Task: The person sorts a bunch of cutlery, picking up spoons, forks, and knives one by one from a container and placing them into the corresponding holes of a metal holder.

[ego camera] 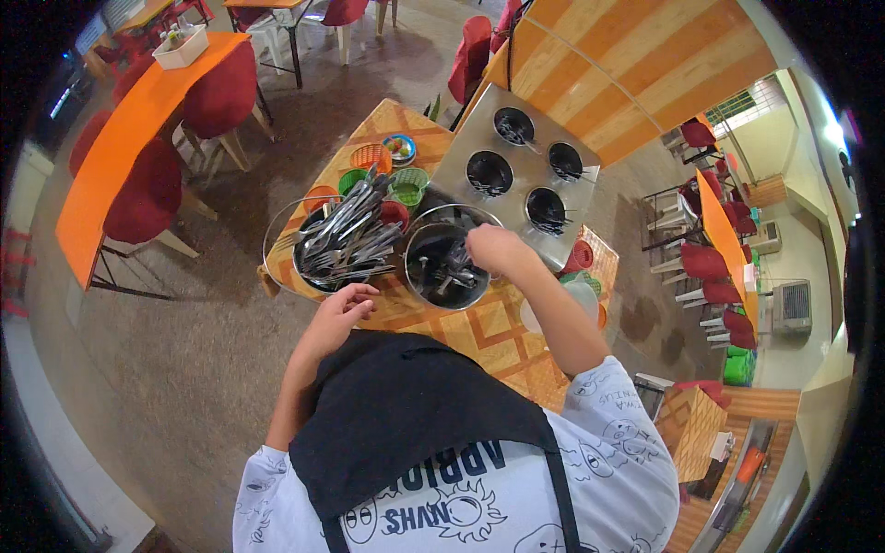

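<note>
My right hand (494, 249) is at the right rim of a round metal pot (435, 297), its fingers curled down over metal cutlery (460, 273) in the pot; whether it grips a piece is hidden. My left hand (344, 311) holds nothing, its fingers loosely apart and a little bent, just below a heaped pile of metal cutlery (352, 238). That pile fills a bucket with a wire handle (266, 256) at the table's left. Behind the pot stands a steel stand (505, 183) with several round holes, each with some cutlery in it.
Orange (370, 156), green (408, 186) and red (395, 215) plastic baskets stand behind the cutlery on the patterned wooden table (408, 110). More baskets (579, 256) and a translucent container (581, 301) are near my right forearm. A striped wooden panel (622, 62) rises beyond the steel stand.
</note>
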Available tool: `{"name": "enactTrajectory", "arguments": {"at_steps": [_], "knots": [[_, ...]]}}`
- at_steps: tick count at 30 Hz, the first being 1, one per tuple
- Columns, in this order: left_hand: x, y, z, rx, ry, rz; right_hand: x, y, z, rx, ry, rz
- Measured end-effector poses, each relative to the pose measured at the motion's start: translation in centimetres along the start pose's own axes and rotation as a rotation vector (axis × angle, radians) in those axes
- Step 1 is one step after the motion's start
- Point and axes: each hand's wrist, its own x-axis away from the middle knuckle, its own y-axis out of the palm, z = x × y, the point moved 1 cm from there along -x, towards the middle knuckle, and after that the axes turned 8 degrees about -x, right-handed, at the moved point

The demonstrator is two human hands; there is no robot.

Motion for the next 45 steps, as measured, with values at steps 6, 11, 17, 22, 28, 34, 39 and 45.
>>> {"name": "enactTrajectory", "arguments": {"at_steps": [6,11,17,22,28,34,39,45], "knots": [[-0.6,0.1,-0.2,-0.037,0.008,-0.076,-4.7,4.8,-3.4,-0.731,0.167,-0.23],[-0.5,0.5,0.8,-0.07,-0.032,-0.106,-10.2,11.7,-4.3,-0.562,-0.178,-0.197],[-0.5,0.2,-0.4,-0.053,-0.02,-0.072,-7.3,13.4,-4.1,-0.358,0.053,-0.006],[-0.1,-0.3,-0.5,-0.032,-0.021,-0.059,-7.3,15.2,-1.6,-0.479,-0.073,0.166],[-0.4,0.1,0.1,-0.074,-0.05,-0.091,-4.5,8.9,0.4,-0.449,-0.143,0.152],[-0.9,0.7,-0.3,-0.09,-0.009,-0.121,-5.5,11.3,-0.7,0.322,-0.235,0.2],[-0.1,0.5,0.0,-0.072,-0.015,-0.081,-6.9,13.1,0.9,0.385,-0.338,0.27],[0.4,0.0,-1.1,-0.058,-0.007,-0.022,-7.9,11.6,2.5,0.269,-0.362,-0.018]]}}
